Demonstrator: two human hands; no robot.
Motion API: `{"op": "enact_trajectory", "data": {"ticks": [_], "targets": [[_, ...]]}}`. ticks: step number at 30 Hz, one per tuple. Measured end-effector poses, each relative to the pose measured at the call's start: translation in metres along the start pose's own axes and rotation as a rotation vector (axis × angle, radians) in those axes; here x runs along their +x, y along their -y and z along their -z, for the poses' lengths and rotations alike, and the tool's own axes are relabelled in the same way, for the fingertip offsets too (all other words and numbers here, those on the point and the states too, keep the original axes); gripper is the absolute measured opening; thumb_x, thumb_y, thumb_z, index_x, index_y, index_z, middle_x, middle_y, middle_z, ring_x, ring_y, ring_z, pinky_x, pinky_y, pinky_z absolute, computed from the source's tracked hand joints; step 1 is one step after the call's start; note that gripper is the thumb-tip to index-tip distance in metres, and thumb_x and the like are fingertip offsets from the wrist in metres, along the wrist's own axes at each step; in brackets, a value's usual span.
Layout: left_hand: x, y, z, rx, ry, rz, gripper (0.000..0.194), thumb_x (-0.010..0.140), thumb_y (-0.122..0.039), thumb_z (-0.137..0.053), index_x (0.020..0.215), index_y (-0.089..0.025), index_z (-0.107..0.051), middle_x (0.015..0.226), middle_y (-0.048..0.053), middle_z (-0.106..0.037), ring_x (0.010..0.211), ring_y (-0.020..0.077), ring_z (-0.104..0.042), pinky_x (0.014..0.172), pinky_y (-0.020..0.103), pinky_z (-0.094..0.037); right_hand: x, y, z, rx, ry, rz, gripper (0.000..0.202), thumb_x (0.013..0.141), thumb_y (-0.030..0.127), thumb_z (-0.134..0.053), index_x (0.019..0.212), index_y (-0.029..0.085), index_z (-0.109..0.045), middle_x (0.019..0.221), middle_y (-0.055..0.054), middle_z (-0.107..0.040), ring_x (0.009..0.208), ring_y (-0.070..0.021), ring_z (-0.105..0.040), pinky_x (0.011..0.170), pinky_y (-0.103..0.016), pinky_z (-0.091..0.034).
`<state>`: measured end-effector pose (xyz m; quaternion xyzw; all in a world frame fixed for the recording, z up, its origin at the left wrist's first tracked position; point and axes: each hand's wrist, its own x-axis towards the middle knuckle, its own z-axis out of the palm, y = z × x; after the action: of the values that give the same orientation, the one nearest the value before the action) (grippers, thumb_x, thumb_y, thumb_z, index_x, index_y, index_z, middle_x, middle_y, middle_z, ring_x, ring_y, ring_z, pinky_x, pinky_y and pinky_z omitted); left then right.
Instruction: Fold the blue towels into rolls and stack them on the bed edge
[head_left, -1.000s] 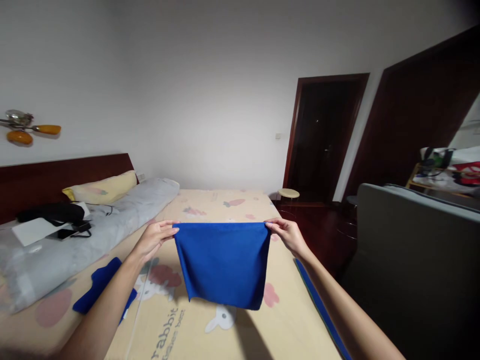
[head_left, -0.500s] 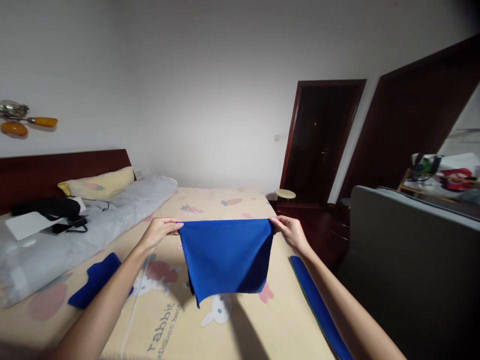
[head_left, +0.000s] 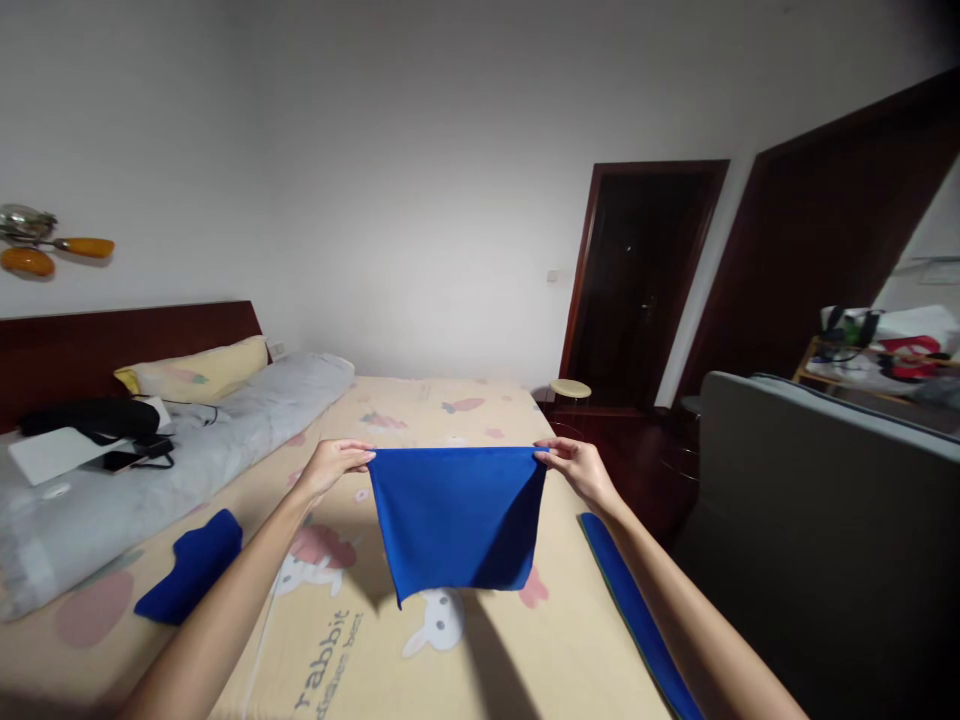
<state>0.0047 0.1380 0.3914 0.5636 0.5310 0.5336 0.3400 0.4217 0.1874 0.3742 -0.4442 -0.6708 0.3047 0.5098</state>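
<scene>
A blue cloth hangs above the bed, its top edge stretched nearly level and its lower edge loose. My left hand pinches the top left corner between thumb and fingers. At the top right corner, my right hand pinches the cloth the same way. Another blue cloth lies on the bed by my left forearm, which hides part of it. Beside my right forearm, along the bed's right side, is a long folded blue piece with a greenish edge, partly covered by the arm.
The bed has a cream sheet with rabbit prints. A grey quilt, a yellow pillow and dark items with cables occupy its left side. A round stool stands beyond; a grey panel rises at right.
My left hand has shifted slightly right and the cloth's top edge sits a little lower. Both hands keep their pinch on the cloth's corners.
</scene>
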Motion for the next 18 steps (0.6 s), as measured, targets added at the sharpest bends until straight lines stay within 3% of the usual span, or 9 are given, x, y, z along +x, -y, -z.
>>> {"op": "enact_trajectory", "data": {"ticks": [5, 11, 18], "targets": [[0.008, 0.006, 0.003, 0.124, 0.002, -0.055, 0.029, 0.052, -0.042, -0.080, 0.068, -0.019, -0.070, 0.062, 0.004, -0.073, 0.065, 0.0212, -0.067, 0.063, 0.031, -0.052, 0.003, -0.003, 0.001, -0.098, 0.002, 0.030, 0.048, 0.069, 0.062, -0.066, 0.080, 0.016, -0.071, 0.074, -0.008, -0.072, 0.064, -0.0197, -0.065, 0.059, -0.031, -0.051], [0.019, 0.006, 0.009, 0.310, 0.032, -0.208, 0.019, 0.064, -0.042, -0.071, 0.064, -0.022, -0.068, 0.060, -0.001, -0.067, 0.061, 0.0159, -0.060, 0.064, 0.026, -0.043, 0.007, -0.005, 0.002, -0.276, -0.047, 0.088, 0.028, 0.074, 0.050, -0.065, 0.075, 0.022, -0.067, 0.064, -0.002, -0.068, 0.060, -0.0181, -0.062, 0.062, -0.029, -0.045], [0.062, 0.028, 0.004, 0.472, 0.117, -0.251, 0.024, 0.064, -0.043, -0.072, 0.060, -0.021, -0.062, 0.057, -0.005, -0.060, 0.060, 0.0131, -0.055, 0.061, 0.024, -0.039, 0.042, -0.028, -0.021, -0.268, 0.016, 0.014, 0.031, 0.073, 0.052, -0.066, 0.067, 0.021, -0.060, 0.046, 0.000, -0.060, 0.042, -0.0142, -0.054, 0.050, -0.026, -0.042]]}}
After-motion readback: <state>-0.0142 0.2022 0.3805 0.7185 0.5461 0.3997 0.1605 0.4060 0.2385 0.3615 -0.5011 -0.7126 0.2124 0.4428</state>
